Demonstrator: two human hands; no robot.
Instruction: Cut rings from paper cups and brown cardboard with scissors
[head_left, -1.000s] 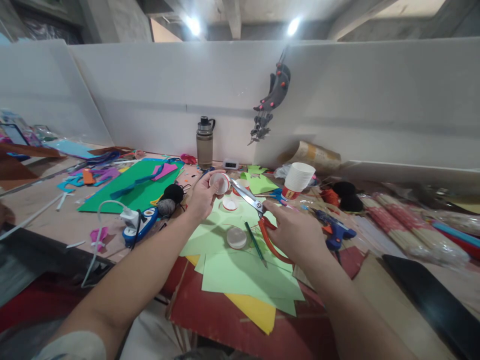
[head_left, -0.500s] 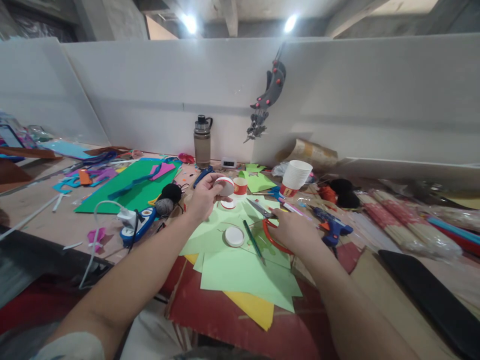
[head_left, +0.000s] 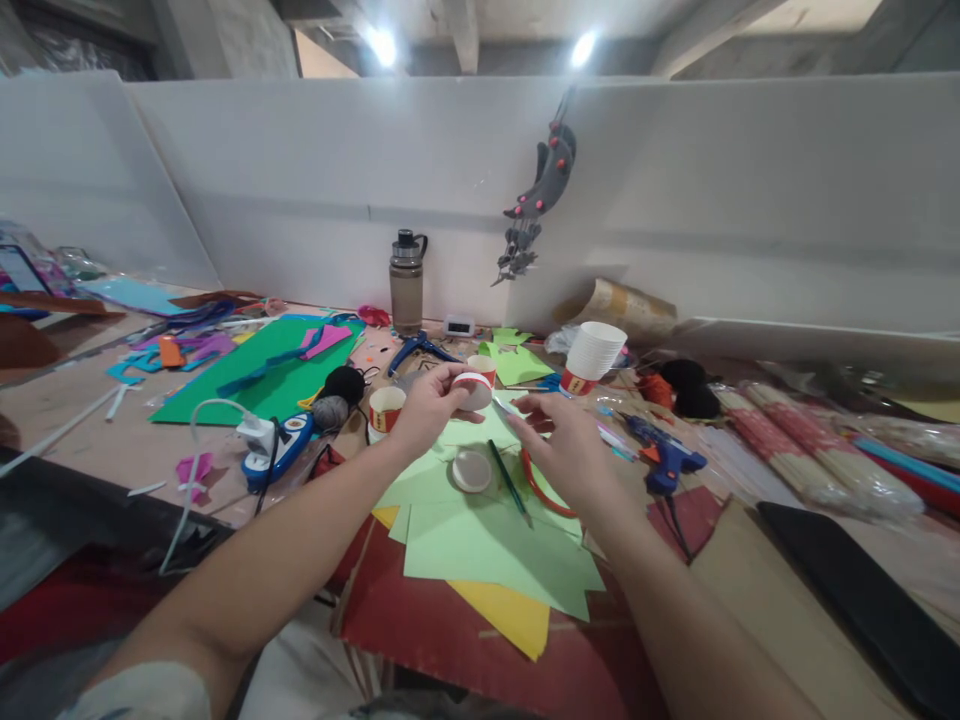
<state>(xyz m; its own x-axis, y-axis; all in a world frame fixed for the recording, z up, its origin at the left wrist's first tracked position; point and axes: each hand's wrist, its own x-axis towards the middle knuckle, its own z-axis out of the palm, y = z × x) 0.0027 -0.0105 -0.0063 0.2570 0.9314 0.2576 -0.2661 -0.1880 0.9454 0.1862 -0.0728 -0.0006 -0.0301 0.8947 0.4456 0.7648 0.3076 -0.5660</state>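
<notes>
My left hand is closed on a cut ring of paper cup, white with a red band, held above the light green paper. My right hand hovers just to its right with fingers spread and holds nothing. Under that hand lie the red-handled scissors, flat on the green paper. A white round disc and a green pencil rest on the paper between my hands. A short paper cup with a red band stands left of my left hand.
A stack of white cups, a blue glue gun, a water bottle, yarn balls and a green foam sheet crowd the table. Stick bundles and a black tablet lie to the right.
My right hand lowered the scissors onto the green paper and let go of them. My left hand brought the cup ring down and to the right, uncovering the short cup.
</notes>
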